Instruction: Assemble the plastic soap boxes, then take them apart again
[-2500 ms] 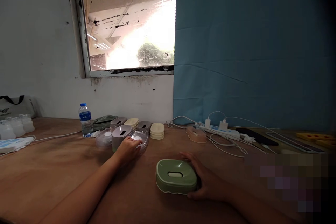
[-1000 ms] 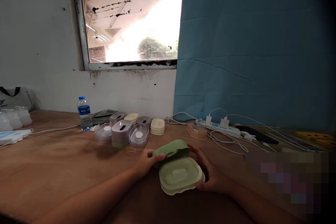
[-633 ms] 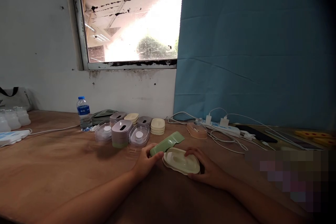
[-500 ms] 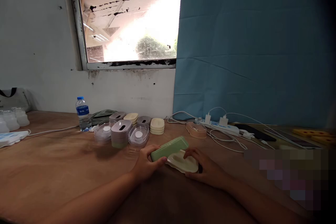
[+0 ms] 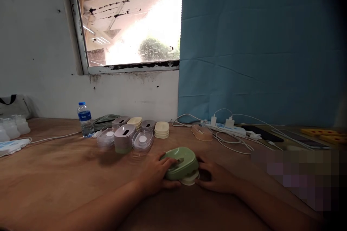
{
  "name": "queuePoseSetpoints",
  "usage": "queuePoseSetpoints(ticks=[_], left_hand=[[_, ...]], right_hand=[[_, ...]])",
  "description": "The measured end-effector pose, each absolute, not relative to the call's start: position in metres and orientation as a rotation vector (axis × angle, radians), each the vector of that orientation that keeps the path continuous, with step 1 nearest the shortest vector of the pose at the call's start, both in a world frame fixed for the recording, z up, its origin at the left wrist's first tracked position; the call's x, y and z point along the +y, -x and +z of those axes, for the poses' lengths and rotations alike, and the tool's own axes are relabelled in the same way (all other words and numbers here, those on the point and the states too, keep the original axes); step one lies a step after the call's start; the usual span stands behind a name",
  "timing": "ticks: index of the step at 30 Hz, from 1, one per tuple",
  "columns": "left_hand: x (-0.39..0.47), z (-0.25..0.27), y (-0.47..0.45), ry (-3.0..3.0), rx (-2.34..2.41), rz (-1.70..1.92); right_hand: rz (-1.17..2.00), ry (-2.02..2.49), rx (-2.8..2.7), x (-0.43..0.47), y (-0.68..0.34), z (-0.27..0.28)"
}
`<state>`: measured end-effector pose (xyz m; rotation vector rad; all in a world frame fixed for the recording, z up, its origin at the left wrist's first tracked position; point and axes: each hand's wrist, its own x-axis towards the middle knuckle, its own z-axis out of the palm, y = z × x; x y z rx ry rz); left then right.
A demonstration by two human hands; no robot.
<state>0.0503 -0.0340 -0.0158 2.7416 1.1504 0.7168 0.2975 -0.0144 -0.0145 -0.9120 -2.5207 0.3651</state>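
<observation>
In front of me a rounded green plastic box part (image 5: 185,157), with a slot in its upper face, sits tilted over a cream plastic piece (image 5: 190,179). My left hand (image 5: 155,174) grips the green part from the left, fingers over its top by the slot. The cream piece shows only at its front right edge, below the green rim; the rest is covered. My right hand (image 5: 217,176) pinches the right side of the cream piece, its fingertips close to the green part. A gap shows between the two pieces at the right.
Beyond my hands stand lilac slotted boxes (image 5: 124,135), clear plastic trays (image 5: 143,139) and stacked cream pieces (image 5: 162,130). A water bottle (image 5: 85,120) is at left. A peach-coloured part (image 5: 202,132), white cables, a power strip (image 5: 235,129) and phones (image 5: 264,133) lie at right.
The green part has been turned from its side view so its slotted face points up, and it now covers most of the cream piece. My left fingers have moved onto its top.
</observation>
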Motion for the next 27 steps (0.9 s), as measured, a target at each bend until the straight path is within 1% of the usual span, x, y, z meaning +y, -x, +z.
queuePoseSetpoints(ticks=[4, 7, 13, 16, 20, 23, 25, 27], left_hand=[[-0.035, -0.007, -0.041, -2.844, 0.927, 0.52], [-0.035, 0.003, -0.033, -2.865, 0.827, 0.466], [-0.039, 0.016, -0.04, -2.828, 0.737, 0.435], [-0.044, 0.018, -0.052, -2.91, 0.765, 0.387], [-0.035, 0.031, -0.063, -3.064, 0.87, 0.368], [0.001, 0.052, -0.061, -3.103, 1.044, 0.422], [0.038, 0.065, -0.055, -3.084, 1.252, 0.4], [0.078, 0.074, -0.047, -2.955, 1.613, 0.266]], right_hand=[[0.328, 0.916, -2.482, -0.015, -0.298, -0.013], [0.263, 0.925, -2.482, -0.017, -0.297, -0.01], [0.17, 0.938, -2.468, -0.017, -0.295, -0.012], [0.141, 0.958, -2.431, -0.015, -0.295, -0.015], [0.097, 1.004, -2.418, -0.013, -0.294, -0.019], [0.021, 1.077, -2.394, -0.013, -0.291, -0.022], [-0.003, 1.115, -2.381, -0.013, -0.29, -0.023], [-0.004, 1.137, -2.381, -0.013, -0.288, -0.024]])
